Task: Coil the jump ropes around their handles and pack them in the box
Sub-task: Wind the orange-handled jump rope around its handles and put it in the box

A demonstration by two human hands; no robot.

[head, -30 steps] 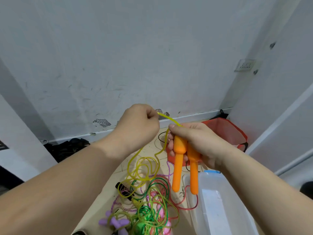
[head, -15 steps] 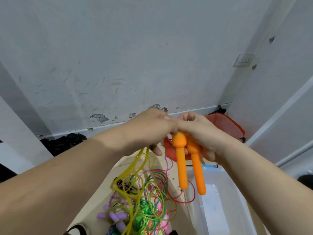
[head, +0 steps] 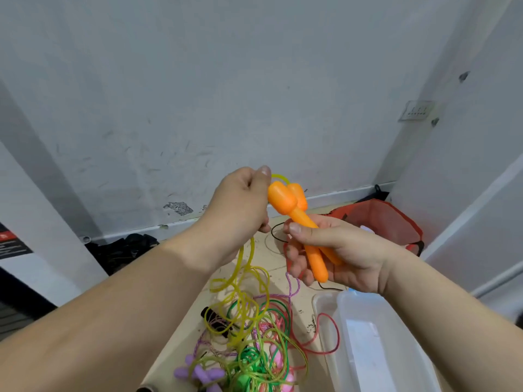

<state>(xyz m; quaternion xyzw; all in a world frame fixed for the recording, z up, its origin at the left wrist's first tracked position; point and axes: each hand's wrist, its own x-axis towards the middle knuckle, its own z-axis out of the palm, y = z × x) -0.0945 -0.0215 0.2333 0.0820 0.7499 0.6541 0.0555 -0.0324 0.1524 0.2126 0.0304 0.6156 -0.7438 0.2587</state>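
Note:
My right hand (head: pixel 336 256) grips two orange jump-rope handles (head: pixel 297 219) side by side, their thick heads tilted up and to the left. My left hand (head: pixel 240 205) pinches the yellow rope (head: pixel 246 261) beside the handle heads; a short loop of it arcs over the heads. The rest of the yellow rope hangs down into a tangle of ropes (head: pixel 254 338) on the floor. A clear plastic box (head: pixel 376 343) sits at the lower right, below my right forearm.
The tangle holds green, pink, red and purple ropes, with purple handles (head: pixel 198 373) and a black handle (head: pixel 215 318). A red fabric bag (head: pixel 385 222) lies behind my right hand near the wall corner. Dark items (head: pixel 124 247) lie along the baseboard at left.
My right hand has slid down the handles and tipped their heads up to the left. My left hand rose beside the heads, drawing the yellow rope up over them.

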